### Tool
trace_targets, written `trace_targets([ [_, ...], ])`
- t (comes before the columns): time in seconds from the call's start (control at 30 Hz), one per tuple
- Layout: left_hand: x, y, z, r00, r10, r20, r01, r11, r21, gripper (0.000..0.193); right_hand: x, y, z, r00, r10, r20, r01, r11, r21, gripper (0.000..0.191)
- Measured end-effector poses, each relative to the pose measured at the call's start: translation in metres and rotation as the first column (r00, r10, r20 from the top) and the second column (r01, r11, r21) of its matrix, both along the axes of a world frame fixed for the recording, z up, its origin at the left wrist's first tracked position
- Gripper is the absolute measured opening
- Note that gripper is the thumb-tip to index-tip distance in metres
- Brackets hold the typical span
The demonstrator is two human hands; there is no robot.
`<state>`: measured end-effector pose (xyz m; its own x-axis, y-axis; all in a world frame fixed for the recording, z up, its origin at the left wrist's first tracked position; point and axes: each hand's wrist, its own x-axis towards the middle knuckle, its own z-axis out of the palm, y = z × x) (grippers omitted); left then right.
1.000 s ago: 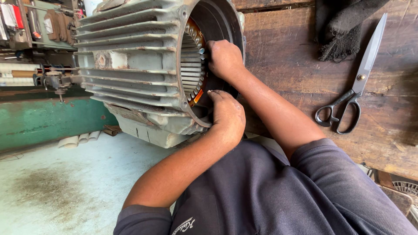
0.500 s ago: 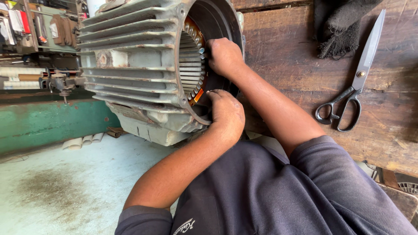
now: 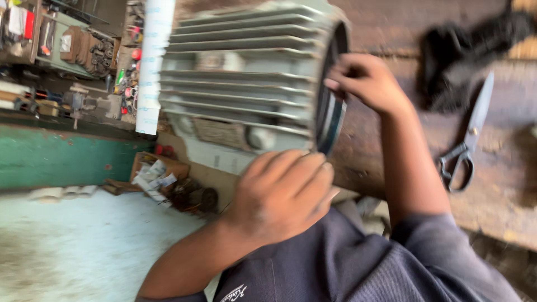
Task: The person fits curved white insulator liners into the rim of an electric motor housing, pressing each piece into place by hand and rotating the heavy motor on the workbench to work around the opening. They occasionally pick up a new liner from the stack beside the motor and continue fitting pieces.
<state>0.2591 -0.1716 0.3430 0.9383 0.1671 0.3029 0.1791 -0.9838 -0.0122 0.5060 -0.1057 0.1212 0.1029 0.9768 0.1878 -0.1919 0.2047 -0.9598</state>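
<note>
A: We log the big grey finned metal motor housing at the centre, lying on its side with the open round end facing right. It sits on the worn brown wooden bench that runs off to the right.

B: Hands?

A: Our left hand is near, at the lower rim of the open end, fingers curled together over the edge. Whether it grips the rim or only presses on it, we cannot tell; the frame is blurred. Our right hand is farther, at the upper rim, fingers bent and pinching at the dark ring of the opening.

B: Step?

A: We judge it as work at the mouth of the housing, both hands on the rim. Nothing inside the bore shows from this angle.

B: What does a next move need?

A: We'd say a steady housing and fingertip care at the edge.

B: Rest?

A: Steel scissors with black handles lie on the bench, right, untouched. A dark crumpled cloth lies beyond them, far right. A green-fronted cluttered workbench stands far left.
</note>
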Motion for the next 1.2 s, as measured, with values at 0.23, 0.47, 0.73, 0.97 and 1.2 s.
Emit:
trace_targets([
  [0.23, -0.136, 0.09, 0.024, 0.852, 0.157, 0.499, -0.082, 0.982, -0.17, 0.019, -0.113, -0.097, 0.133, 0.945, -0.306, 0.113, 0.179, 0.777, 0.603, 0.004],
  [0.47, -0.216, 0.308, -0.097, 0.552, 0.53, 0.644, 0.213, 0.657, -0.723, 0.009, -0.289, -0.005, 0.17, 0.812, -0.15, 0.564, -0.289, 0.736, 0.612, 0.018],
  [0.73, -0.184, 0.478, -0.292, 0.958, 0.254, 0.132, 0.16, -0.094, -0.983, 0.025, -0.441, 0.174, 0.097, 0.773, -0.126, 0.622, 0.103, 0.992, 0.073, 0.031],
  [0.97, -0.118, 0.459, -0.305, 0.939, -0.208, -0.274, -0.222, 0.244, -0.944, 0.034, -0.456, 0.237, -0.001, 0.259, -0.366, 0.894, 0.83, 0.558, -0.011, 0.068],
  [1.2, -0.093, 0.404, -0.32, 0.981, -0.188, 0.049, 0.077, 0.147, -0.986, 0.039, -0.436, 0.228, -0.04, 0.129, -0.454, 0.882, 0.969, 0.246, -0.015, 0.088],
])
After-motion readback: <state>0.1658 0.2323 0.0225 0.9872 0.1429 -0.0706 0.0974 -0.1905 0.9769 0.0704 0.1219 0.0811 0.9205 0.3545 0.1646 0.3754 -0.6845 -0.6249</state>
